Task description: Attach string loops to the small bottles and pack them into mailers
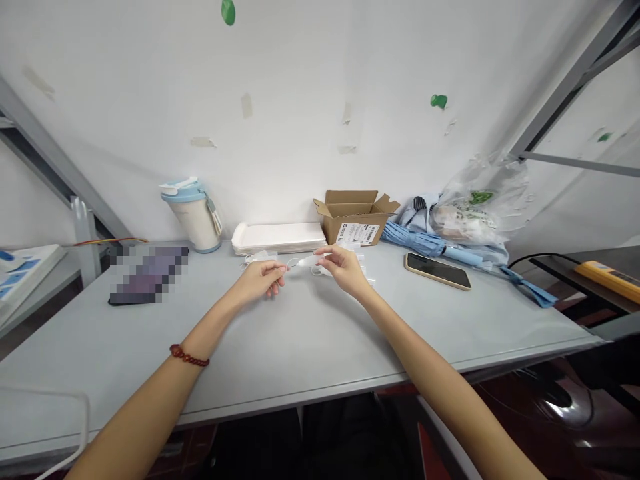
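Over the middle of the grey table, my left hand [260, 278] is closed in a pinch at the end of a thin white cord [293, 261]. My right hand [344, 268] has thumb and fingers pinched on a small, narrow white piece [305, 263] from which the cord runs; its exact kind is too small to make out. Behind my left hand lies a bundle of white cord and clear plastic [262, 256]. Small clear plastic bags [369, 272] lie on the table just right of my right hand, partly hidden by it.
A stack of white flat packs [280, 237] and an open cardboard box [354, 227] stand along the wall. To the left are a tumbler [194, 219] and a pixelated dark object [150, 275]. On the right lie a phone [437, 271], a blue umbrella [415, 239] and a plastic bag [480, 200].
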Motion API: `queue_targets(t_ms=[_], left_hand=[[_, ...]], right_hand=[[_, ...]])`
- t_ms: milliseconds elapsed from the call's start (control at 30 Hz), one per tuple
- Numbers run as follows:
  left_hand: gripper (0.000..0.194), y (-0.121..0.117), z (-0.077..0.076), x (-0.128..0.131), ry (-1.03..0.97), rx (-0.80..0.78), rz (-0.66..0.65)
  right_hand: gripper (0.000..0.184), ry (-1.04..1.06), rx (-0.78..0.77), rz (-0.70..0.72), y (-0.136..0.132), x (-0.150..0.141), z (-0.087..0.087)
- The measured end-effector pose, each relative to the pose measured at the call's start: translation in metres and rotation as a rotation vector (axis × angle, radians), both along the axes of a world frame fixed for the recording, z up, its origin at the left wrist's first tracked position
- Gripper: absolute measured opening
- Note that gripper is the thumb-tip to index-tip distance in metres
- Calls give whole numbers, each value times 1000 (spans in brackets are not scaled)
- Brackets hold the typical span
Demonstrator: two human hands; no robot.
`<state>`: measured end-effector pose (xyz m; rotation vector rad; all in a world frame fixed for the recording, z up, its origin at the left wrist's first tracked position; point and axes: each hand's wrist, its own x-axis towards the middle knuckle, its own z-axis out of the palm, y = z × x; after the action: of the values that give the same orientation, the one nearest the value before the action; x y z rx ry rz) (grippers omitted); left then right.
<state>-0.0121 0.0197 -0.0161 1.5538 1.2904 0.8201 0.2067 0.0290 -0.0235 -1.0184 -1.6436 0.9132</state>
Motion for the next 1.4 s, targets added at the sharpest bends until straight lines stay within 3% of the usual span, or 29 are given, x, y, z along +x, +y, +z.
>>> queue_targets(t_ms=[433, 1100, 1400], left_hand=[[32, -11, 10, 4, -163, -85, -20], [30, -10, 8, 1, -259, -140, -10], [31, -9, 5, 3, -252, -134, 12]], right_hand=[[19, 40, -22, 34, -4, -4, 1], [18, 54, -55, 66, -7, -6, 2], [16, 10, 20, 34, -9, -8, 2]])
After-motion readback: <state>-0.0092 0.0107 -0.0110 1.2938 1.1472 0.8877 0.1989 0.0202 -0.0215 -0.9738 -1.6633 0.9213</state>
